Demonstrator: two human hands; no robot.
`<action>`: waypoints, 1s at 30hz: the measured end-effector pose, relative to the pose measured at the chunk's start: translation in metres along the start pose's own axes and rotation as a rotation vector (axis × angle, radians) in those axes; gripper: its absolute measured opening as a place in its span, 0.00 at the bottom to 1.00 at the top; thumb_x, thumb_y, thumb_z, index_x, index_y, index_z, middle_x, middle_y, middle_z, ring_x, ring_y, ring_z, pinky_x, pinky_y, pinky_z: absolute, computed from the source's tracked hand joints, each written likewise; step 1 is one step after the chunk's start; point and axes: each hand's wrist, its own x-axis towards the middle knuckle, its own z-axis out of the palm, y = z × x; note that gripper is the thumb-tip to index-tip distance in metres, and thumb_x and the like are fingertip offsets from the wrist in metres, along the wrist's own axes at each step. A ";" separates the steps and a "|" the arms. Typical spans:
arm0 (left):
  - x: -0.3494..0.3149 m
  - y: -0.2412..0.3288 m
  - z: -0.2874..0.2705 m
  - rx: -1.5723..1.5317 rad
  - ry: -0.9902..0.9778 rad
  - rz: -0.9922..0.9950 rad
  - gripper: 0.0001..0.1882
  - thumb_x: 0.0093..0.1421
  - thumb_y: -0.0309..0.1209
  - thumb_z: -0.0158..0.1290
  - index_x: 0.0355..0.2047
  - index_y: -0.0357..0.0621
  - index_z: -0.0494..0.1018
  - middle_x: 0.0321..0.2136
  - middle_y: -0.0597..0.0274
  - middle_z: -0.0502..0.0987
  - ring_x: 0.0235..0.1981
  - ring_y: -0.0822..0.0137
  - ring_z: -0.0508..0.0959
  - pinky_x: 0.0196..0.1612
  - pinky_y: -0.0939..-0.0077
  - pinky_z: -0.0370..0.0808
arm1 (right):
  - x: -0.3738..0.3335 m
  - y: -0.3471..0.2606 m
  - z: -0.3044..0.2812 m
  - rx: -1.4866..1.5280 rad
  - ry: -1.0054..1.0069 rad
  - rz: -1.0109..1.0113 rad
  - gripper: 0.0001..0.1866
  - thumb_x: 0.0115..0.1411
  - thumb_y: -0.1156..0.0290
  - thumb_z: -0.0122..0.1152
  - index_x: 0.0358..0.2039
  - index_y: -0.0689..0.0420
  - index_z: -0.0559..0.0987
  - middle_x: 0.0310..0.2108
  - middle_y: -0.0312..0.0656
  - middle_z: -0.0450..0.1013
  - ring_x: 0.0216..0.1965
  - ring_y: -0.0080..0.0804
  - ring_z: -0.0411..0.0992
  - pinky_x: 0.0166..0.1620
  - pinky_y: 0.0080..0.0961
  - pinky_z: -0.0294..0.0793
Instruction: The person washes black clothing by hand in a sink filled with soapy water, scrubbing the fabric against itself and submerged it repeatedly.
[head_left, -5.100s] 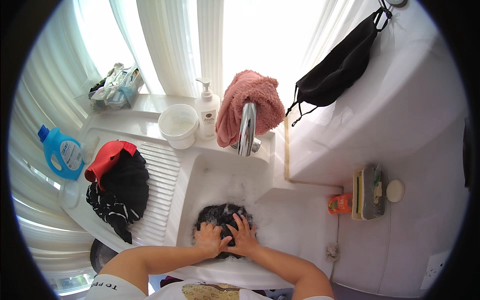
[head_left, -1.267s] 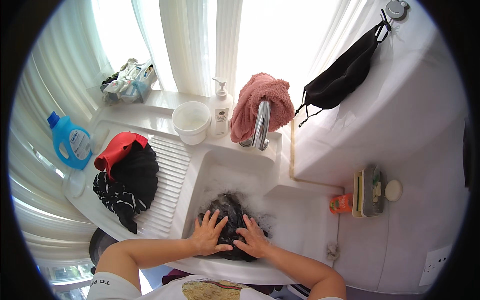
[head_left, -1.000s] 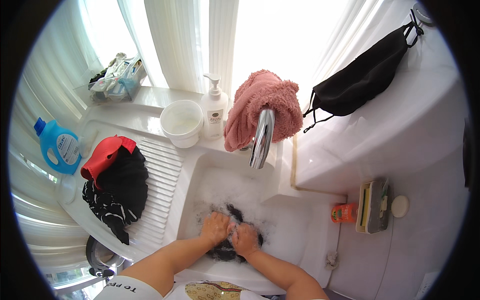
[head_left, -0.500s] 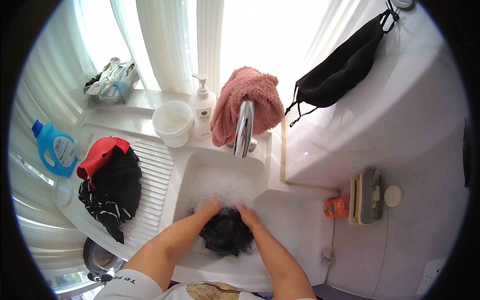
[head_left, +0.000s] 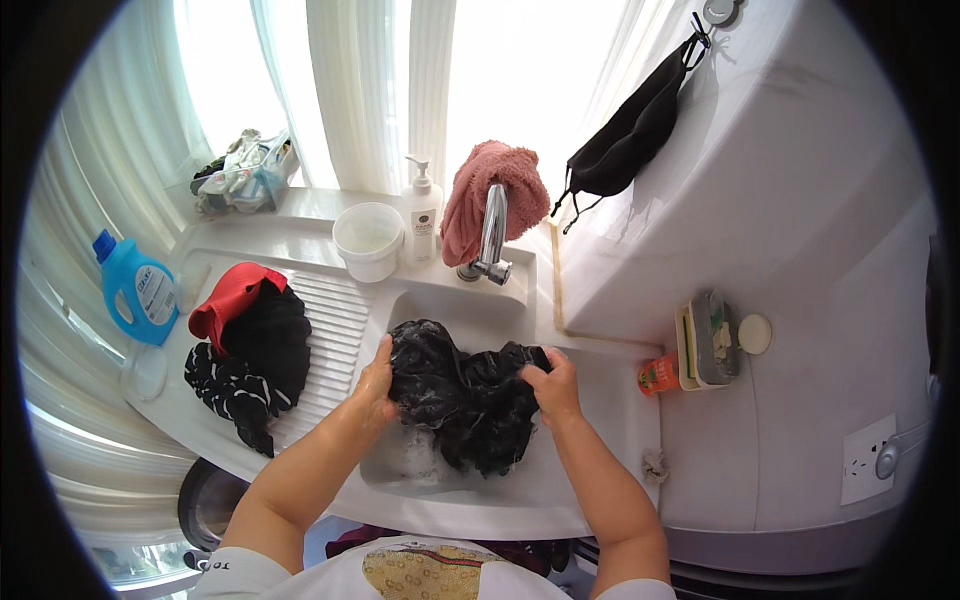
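Blue detergent bottle (head_left: 138, 290) at counter's far-left edge, red/black clothes pile (head_left: 245, 350) on the ribbed drainboard. My L hand (head_left: 375, 385) & R hand (head_left: 552, 385) each clench the wet black garment (head_left: 465, 400), lifted over the sink (head_left: 450, 300), tap (head_left: 492, 232) at back rim.

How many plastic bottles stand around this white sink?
2: a blue plastic detergent bottle at the far left of the drainboard, and a white pump bottle on the ledge behind the sink, beside the white round tub. Others may be hidden.
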 end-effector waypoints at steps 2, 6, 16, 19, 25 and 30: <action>-0.001 -0.011 -0.022 0.037 0.021 0.022 0.31 0.67 0.52 0.31 0.54 0.36 0.65 0.46 0.49 0.74 0.45 0.49 0.77 0.43 0.52 0.78 | 0.002 -0.047 0.020 -0.060 0.007 -0.139 0.12 0.45 0.82 0.57 0.34 0.63 0.77 0.28 0.34 0.74 0.28 0.19 0.70 0.33 0.18 0.70; -0.015 -0.030 -0.058 1.094 0.037 -0.172 0.28 0.64 0.53 0.40 0.49 0.42 0.69 0.40 0.50 0.78 0.38 0.52 0.79 0.40 0.57 0.77 | 0.006 -0.052 0.035 -0.014 -0.073 -0.109 0.16 0.47 0.79 0.63 0.39 0.62 0.77 0.32 0.35 0.75 0.33 0.20 0.70 0.38 0.19 0.70; 0.029 -0.056 -0.033 2.055 -0.034 0.895 0.41 0.49 0.59 0.55 0.58 0.48 0.63 0.50 0.47 0.69 0.53 0.49 0.69 0.54 0.61 0.68 | -0.017 0.111 -0.065 -0.782 0.217 0.460 0.42 0.48 0.43 0.65 0.56 0.60 0.68 0.57 0.46 0.64 0.58 0.37 0.61 0.55 0.31 0.64; 0.046 -0.084 -0.047 2.152 -0.145 0.261 0.47 0.51 0.70 0.41 0.59 0.44 0.61 0.52 0.43 0.69 0.54 0.46 0.69 0.55 0.59 0.67 | -0.013 0.158 -0.064 -0.411 0.182 0.649 0.43 0.46 0.46 0.67 0.56 0.61 0.68 0.60 0.45 0.61 0.61 0.37 0.58 0.57 0.31 0.61; 0.050 -0.111 -0.050 2.065 -0.206 -0.072 0.51 0.53 0.71 0.36 0.53 0.30 0.65 0.42 0.40 0.76 0.46 0.46 0.75 0.51 0.59 0.70 | 0.025 0.153 0.000 -0.581 0.146 0.466 0.27 0.41 0.64 0.69 0.41 0.65 0.77 0.37 0.47 0.76 0.37 0.35 0.75 0.42 0.28 0.73; 0.034 -0.077 -0.070 2.037 -0.238 0.012 0.39 0.52 0.65 0.48 0.39 0.36 0.77 0.41 0.42 0.77 0.46 0.47 0.75 0.49 0.60 0.72 | 0.025 0.053 0.041 -0.217 -0.148 -0.026 0.17 0.42 0.77 0.63 0.36 0.67 0.78 0.29 0.45 0.77 0.29 0.32 0.76 0.36 0.23 0.75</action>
